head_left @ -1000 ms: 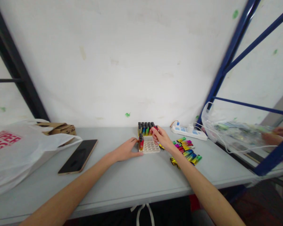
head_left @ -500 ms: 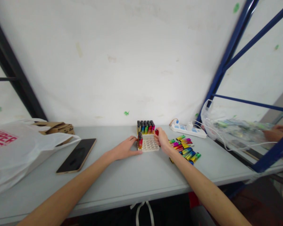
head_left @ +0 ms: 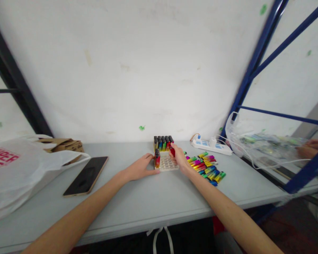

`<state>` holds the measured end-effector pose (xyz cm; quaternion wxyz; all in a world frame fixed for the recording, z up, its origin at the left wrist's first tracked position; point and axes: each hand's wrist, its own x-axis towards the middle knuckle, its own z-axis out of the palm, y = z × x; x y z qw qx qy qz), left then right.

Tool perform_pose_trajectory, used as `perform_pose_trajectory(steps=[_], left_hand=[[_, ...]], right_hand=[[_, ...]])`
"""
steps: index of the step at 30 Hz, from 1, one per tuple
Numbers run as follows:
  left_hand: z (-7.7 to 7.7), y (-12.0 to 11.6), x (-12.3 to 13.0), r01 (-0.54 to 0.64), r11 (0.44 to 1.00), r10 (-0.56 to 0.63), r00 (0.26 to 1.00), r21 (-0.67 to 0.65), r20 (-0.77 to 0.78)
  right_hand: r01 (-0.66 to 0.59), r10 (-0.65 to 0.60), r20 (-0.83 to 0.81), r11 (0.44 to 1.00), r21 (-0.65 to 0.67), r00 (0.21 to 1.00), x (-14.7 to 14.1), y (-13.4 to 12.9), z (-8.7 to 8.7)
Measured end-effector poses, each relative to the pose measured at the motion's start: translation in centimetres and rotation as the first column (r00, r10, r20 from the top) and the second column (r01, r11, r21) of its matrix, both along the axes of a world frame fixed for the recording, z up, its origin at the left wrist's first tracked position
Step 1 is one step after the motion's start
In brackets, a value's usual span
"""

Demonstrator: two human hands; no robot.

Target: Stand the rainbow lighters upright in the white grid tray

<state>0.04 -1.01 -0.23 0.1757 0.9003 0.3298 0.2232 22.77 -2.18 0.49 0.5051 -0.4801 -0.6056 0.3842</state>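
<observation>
A white tray (head_left: 167, 164) with rows of round holes lies on the table, with a few lighters (head_left: 157, 158) upright along its left side. My left hand (head_left: 143, 166) grips the tray's left end, thumb at the front corner and fingers farther back. Pinched in my right hand (head_left: 179, 159) is a red lighter (head_left: 172, 151), held over the tray's back right part; its lower end is hidden by my fingers. Just behind stands a block of upright lighters (head_left: 163, 144) with black tops. Several loose colourful lighters (head_left: 208, 167) lie to the right of my right hand.
A white power strip (head_left: 212, 146) with cords sits at the back right. On the left are a phone (head_left: 86, 176), a white plastic bag (head_left: 18, 169) and folded cardboard (head_left: 66, 144). Past the blue frame (head_left: 243, 91), another person's hand (head_left: 311, 148) is near clear plastic bags.
My right hand has moved slightly left with the red lighter, farther over the tray. My left hand stays at the tray's left end.
</observation>
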Motion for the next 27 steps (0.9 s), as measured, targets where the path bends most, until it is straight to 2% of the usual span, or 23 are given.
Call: perform_pose_trajectory(steps=[4,11,16,19,23,25,27], left_hand=[[0.0,0.0,0.0,0.004,1.000,-0.004,1.000,0.000,-0.007],[0.0,0.0,-0.1,-0.005,1.000,0.005,1.000,0.003,-0.005],[-0.1,0.1,-0.1,-0.001,1.000,0.001,1.000,0.014,-0.001],[-0.1,0.1,-0.1,-0.006,1.000,0.005,1.000,0.017,0.012],[0.0,0.0,0.0,-0.006,1.000,0.005,1.000,0.009,0.016],[0.1,-0.1,0.1,-0.008,1.000,0.008,1.000,0.005,0.008],[0.0,-0.1,0.1,-0.011,1.000,0.011,1.000,0.006,0.002]], right_hand=[[0.028,-0.039,-0.106,0.995,-0.100,0.994,-0.4,-0.4,0.2],[0.096,-0.096,-0.021,0.995,-0.021,0.995,-0.5,-0.3,-0.1],[0.091,-0.092,-0.027,0.996,-0.019,0.995,-0.5,-0.4,-0.1],[0.036,-0.038,-0.069,0.999,-0.029,0.997,-0.5,-0.6,0.3],[-0.118,0.118,-0.115,0.993,0.015,0.986,-0.3,-0.7,0.8],[-0.156,0.162,-0.069,0.985,0.074,0.984,-0.1,-0.7,1.0],[-0.164,0.157,0.056,0.973,0.161,0.986,0.1,-0.9,1.3]])
